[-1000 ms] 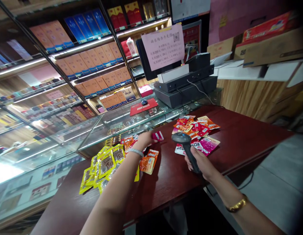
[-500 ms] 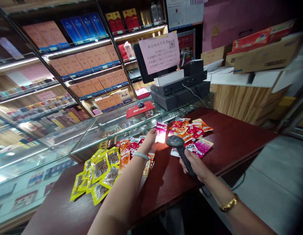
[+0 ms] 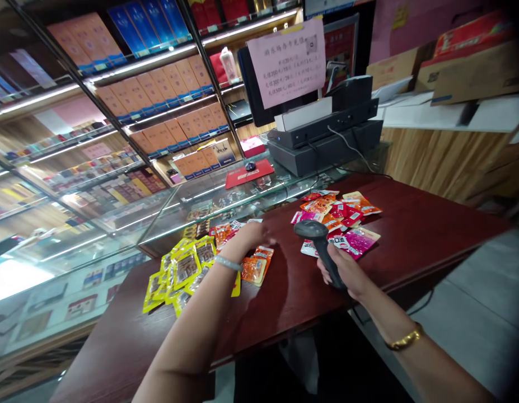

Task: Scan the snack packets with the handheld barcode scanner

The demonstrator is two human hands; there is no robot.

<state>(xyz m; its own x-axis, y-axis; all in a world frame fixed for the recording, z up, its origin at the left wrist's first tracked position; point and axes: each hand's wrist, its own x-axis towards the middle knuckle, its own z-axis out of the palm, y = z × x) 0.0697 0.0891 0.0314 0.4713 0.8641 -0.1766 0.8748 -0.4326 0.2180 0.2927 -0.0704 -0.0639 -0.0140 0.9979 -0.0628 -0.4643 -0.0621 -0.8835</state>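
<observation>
My right hand (image 3: 343,268) is wrapped round the handle of a black barcode scanner (image 3: 311,229), its head pointing left above the counter. My left hand (image 3: 256,235) hovers over the left-hand group of snack packets, fingers loosely apart and slightly blurred, no packet visible in them. Just below it lie orange snack packets (image 3: 256,268); red and white ones are partly hidden behind the hand and wrist. Yellow-edged clear packets (image 3: 186,268) are heaped left of my forearm. Beyond the scanner, a pile of red, orange and pink packets (image 3: 339,215) includes a magenta packet (image 3: 362,240) nearest me.
A dark red wooden counter (image 3: 301,291) carries the packets. Behind stand a glass display case (image 3: 192,204), a red mat (image 3: 248,174) with a mouse (image 3: 250,166), and a cash register (image 3: 322,145) below a monitor with a pink notice (image 3: 288,64). Boxed goods fill the shelves.
The pink packet held up by my left hand before the scanner is out of that hand. The hand has moved left and down to the left-hand packets. My right hand still holds the scanner.
</observation>
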